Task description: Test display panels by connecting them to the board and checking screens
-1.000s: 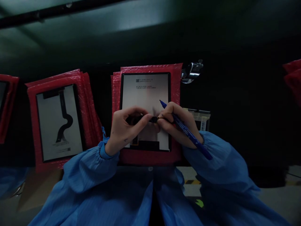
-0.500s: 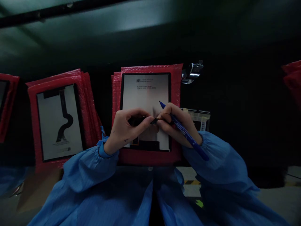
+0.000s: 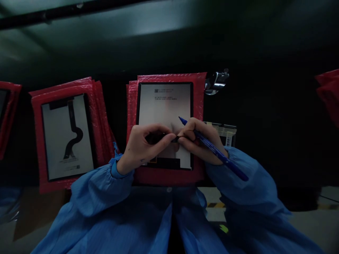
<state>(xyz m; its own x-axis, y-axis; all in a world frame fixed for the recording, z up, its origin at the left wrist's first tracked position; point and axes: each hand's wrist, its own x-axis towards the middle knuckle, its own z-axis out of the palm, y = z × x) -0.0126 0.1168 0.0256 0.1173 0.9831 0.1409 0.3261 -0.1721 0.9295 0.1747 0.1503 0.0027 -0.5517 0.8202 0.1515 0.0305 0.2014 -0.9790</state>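
Observation:
Both hands meet over a display panel (image 3: 164, 114) with a pale back, printed text and a black border, lying on red bubble-wrap bags (image 3: 197, 91). My left hand (image 3: 145, 146) pinches a black flex cable (image 3: 175, 139) between thumb and fingers; most of the cable is hidden behind the hand. Thumb and index finger of my right hand (image 3: 202, 139) close on the cable's end. A blue marker pen (image 3: 219, 155) is also tucked in my right hand, its tip pointing up and left, its other end over the sleeve.
To the left, another panel (image 3: 59, 130) with a curved black flex cable lies on stacked red bags (image 3: 94, 106). A shiny metal tally counter (image 3: 218, 83) sits at upper right. Beside my right hand is a partly covered panel with tape (image 3: 227, 132). More red bags (image 3: 329, 86) lie far right.
The marker's rear end has swung right and lies flatter across my right sleeve. Both hands have shifted slightly down, still pinching at the same cable.

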